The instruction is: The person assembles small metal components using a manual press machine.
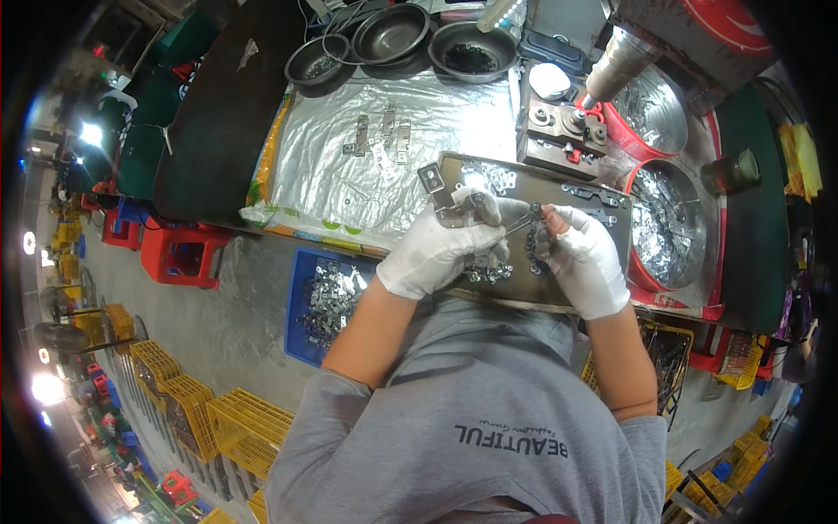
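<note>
Both my hands wear white gloves, some fingertips bare, and work above a brown tray (559, 182). My left hand (441, 249) is closed on a flat metal bracket (434, 185), whose squarish end with a hole sticks up past the fingers. My right hand (589, 262) pinches a small dark metal part (536, 211) between thumb and fingers. A thin metal piece (517, 224) spans the gap between the hands; which one holds it I cannot tell. Small shiny parts (493, 177) lie at the tray's far side, and more small parts (487, 272) lie under my left hand.
Beyond the tray stands a steel die block (559, 135) under a press ram (621, 65). Red-rimmed basins (670, 223) of metal parts are at right. Dark bowls (471, 52) line the back, and several brackets (388, 131) lie on silver sheeting. A blue bin (301, 341) of parts is at left.
</note>
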Tool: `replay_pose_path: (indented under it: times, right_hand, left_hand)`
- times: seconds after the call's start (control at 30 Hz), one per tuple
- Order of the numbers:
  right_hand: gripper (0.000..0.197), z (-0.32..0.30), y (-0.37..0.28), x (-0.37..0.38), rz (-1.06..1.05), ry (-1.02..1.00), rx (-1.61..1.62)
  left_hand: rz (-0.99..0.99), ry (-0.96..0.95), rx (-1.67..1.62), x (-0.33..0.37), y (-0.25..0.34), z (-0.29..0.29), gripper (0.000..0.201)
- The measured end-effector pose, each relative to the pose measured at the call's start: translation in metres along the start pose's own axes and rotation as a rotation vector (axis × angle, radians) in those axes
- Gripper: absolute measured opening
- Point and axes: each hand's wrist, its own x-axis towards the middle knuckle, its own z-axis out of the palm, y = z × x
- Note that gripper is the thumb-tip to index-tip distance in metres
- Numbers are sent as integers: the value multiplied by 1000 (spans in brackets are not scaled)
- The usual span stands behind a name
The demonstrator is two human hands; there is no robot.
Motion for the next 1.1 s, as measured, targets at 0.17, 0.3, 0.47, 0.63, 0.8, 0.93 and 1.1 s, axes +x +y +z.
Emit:
replay_pose_path:
  times: [0.17,0.3,0.47,0.63,0.8,0.93,1.1]
  right_hand:
    - [23,4,-2,-6,54,-66,150]
    - [24,2,-4,-10,46,-87,176]
    - [26,-7,-13,0,-252,8,-503]
    - [13,-17,-8,26,-936,171,-1601]
    - [6,-10,11,50,-846,174,-1913]
    - [5,-9,10,50,-841,189,-1953]
    - [5,-15,2,32,-787,116,-1767]
  left_hand:
    - [41,-1,72,-2,0,5,16]
    - [56,-6,60,-3,-1,7,16]
    - [91,35,-17,-5,-1,4,14]
    - [97,85,-77,-6,-1,-9,17]
    - [114,125,-113,-9,-1,-12,26]
    - [111,165,-107,-11,-1,-12,26]
    - [104,197,-105,-13,-3,-15,25]
